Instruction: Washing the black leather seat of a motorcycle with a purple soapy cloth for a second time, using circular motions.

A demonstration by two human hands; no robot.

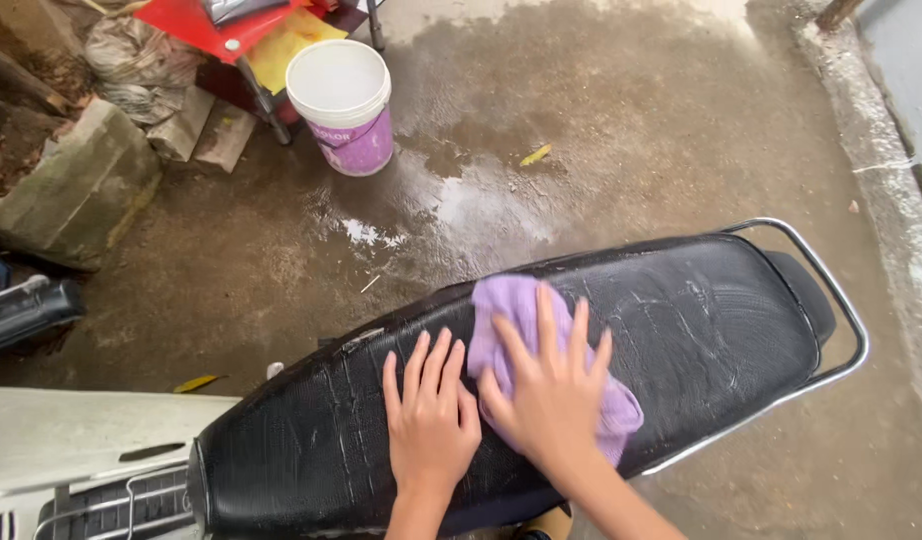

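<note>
Purple cloth [521, 320] on cracked black seat [701, 330]; far left, white bucket [339, 85] with purple band, red table [196, 25]; grey wet floor [631, 120].

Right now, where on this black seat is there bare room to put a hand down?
The rear of the seat, between the cloth and the chrome rail, is bare. So is the front, left of the left hand. The middle is crowded: the right hand lies flat on the cloth, the left hand touching beside it.

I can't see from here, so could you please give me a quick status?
Right hand flat on purple cloth, left hand flat beside it. Both on black seat. Nothing in the way.
</note>
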